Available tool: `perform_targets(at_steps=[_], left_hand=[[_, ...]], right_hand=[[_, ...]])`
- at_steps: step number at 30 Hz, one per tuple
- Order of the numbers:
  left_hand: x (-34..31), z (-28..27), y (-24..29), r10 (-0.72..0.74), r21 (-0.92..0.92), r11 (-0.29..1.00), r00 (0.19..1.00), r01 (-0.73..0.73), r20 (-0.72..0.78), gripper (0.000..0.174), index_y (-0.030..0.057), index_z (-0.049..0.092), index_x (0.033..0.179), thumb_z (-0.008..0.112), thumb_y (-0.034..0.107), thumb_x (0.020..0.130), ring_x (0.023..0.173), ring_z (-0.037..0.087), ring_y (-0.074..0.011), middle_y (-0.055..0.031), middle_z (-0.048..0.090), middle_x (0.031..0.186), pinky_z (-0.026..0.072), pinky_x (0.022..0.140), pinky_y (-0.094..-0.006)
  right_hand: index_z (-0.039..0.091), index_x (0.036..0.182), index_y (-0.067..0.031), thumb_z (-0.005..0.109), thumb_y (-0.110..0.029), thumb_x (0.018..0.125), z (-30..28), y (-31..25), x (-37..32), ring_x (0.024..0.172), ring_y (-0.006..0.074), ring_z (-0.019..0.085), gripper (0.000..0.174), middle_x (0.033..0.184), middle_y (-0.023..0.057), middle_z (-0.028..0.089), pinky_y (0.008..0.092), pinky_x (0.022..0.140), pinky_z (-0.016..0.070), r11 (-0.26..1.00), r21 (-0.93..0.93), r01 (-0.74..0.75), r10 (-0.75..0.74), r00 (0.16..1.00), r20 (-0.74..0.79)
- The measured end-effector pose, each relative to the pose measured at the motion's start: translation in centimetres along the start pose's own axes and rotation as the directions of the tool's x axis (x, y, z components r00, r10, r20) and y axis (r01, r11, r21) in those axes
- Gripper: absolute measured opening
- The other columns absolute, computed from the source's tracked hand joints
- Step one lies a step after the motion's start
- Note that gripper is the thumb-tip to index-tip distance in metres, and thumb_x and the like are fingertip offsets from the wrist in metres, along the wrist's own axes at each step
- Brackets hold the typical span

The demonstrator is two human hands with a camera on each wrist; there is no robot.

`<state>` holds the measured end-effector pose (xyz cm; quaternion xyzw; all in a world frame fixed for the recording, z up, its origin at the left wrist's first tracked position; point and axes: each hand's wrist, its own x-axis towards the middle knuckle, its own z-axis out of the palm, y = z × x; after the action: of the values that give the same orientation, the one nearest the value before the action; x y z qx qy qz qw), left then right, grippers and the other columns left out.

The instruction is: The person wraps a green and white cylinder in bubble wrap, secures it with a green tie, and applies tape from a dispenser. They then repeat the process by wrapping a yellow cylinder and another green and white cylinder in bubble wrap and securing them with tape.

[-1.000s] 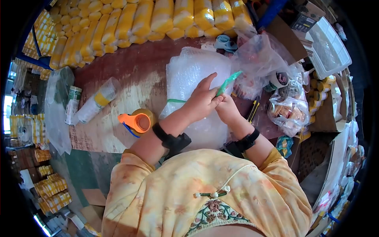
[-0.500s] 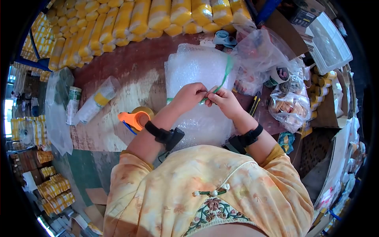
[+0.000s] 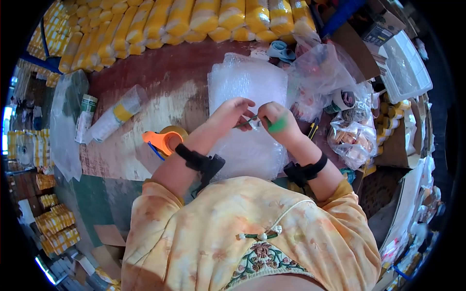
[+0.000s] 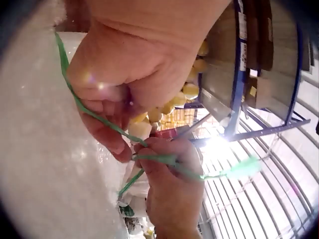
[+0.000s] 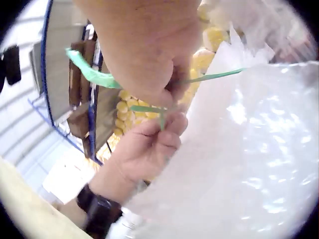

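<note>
Both hands work on a green plastic strip (image 4: 107, 122) above a stack of bubble wrap sheets (image 3: 247, 77). My right hand (image 3: 279, 121) is in a fist and pinches the strip, with a loose green tail hanging off it. To its left, my left hand (image 3: 233, 114) holds another stretch of the strip at its fingertips, its other fingers loosely bent. In the left wrist view, the strip runs from the edge of the stack along the left fingers to the right hand (image 4: 172, 164). The right wrist view shows the strip crossing between both hands, fingertips close together.
An orange tape dispenser (image 3: 158, 143) lies left of the stack, beside a clear bag of white cups or rolls (image 3: 111, 119). Yellow-and-white wrapped bundles (image 3: 204, 19) line the back. Plastic bags (image 3: 352, 145), a black-and-yellow cutter (image 3: 313, 131) and a white basket (image 3: 405, 65) stand on the right.
The hands came down and back from the upper middle, met at the strip, then drew slightly apart. The right hand has turned into a fist with the green tail now hanging toward me.
</note>
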<state>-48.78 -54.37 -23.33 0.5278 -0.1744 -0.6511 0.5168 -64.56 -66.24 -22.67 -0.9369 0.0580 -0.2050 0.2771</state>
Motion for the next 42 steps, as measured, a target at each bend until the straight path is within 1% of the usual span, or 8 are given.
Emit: perform_targets(at_steps=[4,11,17,22,26,32,38,42], left_hand=[[-0.2,0.2,-0.1,-0.012,0.128,0.992,0.982,-0.012,0.187,0.028,0.0000,0.053,0.116,0.044,0.005,0.089,0.068,0.061,-0.0151,-0.0076,0.063,0.093,0.0502,0.062,-0.0255],[0.2,0.0,-1.6,0.096,0.234,0.966,0.992,-0.112,0.077,0.021,-0.0008,0.055,0.108,0.045,0.009,0.092,0.068,0.061,-0.0139,-0.0073,0.064,0.088,0.0497,0.063,-0.0249],[-0.3,-0.2,-1.3,-0.141,0.017,0.990,0.972,0.140,0.188,0.020,0.0024,0.055,0.105,0.044,0.014,0.093,0.059,0.059,-0.0154,-0.0093,0.064,0.084,0.0474,0.055,-0.0249],[0.0,-1.4,-1.6,-0.186,0.127,0.980,0.939,0.155,0.291,0.018,0.0039,0.057,0.102,0.046,0.015,0.092,0.054,0.055,-0.0132,-0.0081,0.065,0.080,0.0443,0.052,-0.0242],[-0.1,-1.0,-1.7,-0.146,0.133,0.985,0.934,0.108,0.327,0.016,0.0040,0.058,0.098,0.047,0.013,0.091,0.055,0.056,-0.0120,-0.0078,0.066,0.083,0.0429,0.051,-0.0225],[-0.7,-0.2,-1.3,-0.001,0.283,0.959,0.997,-0.022,0.081,0.018,0.0007,0.055,0.103,0.046,0.010,0.091,0.065,0.062,-0.0142,-0.0088,0.065,0.095,0.0459,0.055,-0.0239],[-0.9,-0.3,-1.3,-0.018,0.124,0.992,0.994,0.004,0.106,0.021,0.0011,0.054,0.108,0.042,0.008,0.092,0.065,0.062,-0.0152,-0.0107,0.063,0.104,0.0458,0.054,-0.0239],[-0.8,-0.6,-1.2,-0.075,-0.007,0.997,0.935,0.083,0.346,0.027,0.0019,0.051,0.112,0.041,0.001,0.087,0.061,0.057,-0.0138,-0.0083,0.063,0.102,0.0447,0.056,-0.0243]], right_hand=[[0.054,0.082,-0.0046,0.062,0.005,0.065,0.5,-0.7,0.5,0.077,0.0307,0.057,0.021,0.081,0.0103,0.060,0.0370,0.065,0.0476,0.987,-0.010,0.160,-0.160,0.984,-0.076],[0.059,0.088,-0.0057,0.060,0.006,0.065,-0.4,-0.1,-0.5,0.068,0.0310,0.058,0.025,0.075,0.0108,0.058,0.0381,0.058,0.0470,1.000,0.021,-0.018,0.019,1.000,-0.022],[0.058,0.082,-0.0053,0.060,0.007,0.062,-0.4,-1.0,0.1,0.073,0.0280,0.056,0.023,0.079,0.0077,0.056,0.0359,0.060,0.0468,0.989,0.126,0.076,-0.080,0.996,0.029],[0.058,0.083,-0.0054,0.062,0.007,0.062,-0.6,-1.3,0.4,0.076,0.0279,0.056,0.025,0.085,0.0094,0.056,0.0338,0.063,0.0473,0.962,0.073,0.264,-0.271,0.956,0.110],[0.059,0.086,-0.0049,0.064,0.005,0.065,-0.1,-1.5,0.4,0.079,0.0286,0.057,0.023,0.087,0.0098,0.057,0.0338,0.063,0.0484,0.984,0.059,0.169,-0.172,0.984,0.052],[0.061,0.092,-0.0047,0.063,0.005,0.071,-0.6,-0.7,-0.1,0.079,0.0293,0.060,0.023,0.087,0.0105,0.060,0.0353,0.065,0.0495,0.998,0.045,0.053,-0.053,0.999,-0.012],[0.060,0.090,-0.0049,0.065,0.004,0.070,-0.8,-0.4,-0.5,0.077,0.0288,0.059,0.022,0.085,0.0101,0.059,0.0351,0.064,0.0490,0.998,0.038,0.042,-0.041,0.998,-0.037],[0.057,0.085,-0.0055,0.067,0.001,0.068,-0.9,-1.0,-0.1,0.076,0.0276,0.057,0.021,0.085,0.0085,0.057,0.0348,0.064,0.0483,0.985,0.030,0.168,-0.168,0.985,0.022]])
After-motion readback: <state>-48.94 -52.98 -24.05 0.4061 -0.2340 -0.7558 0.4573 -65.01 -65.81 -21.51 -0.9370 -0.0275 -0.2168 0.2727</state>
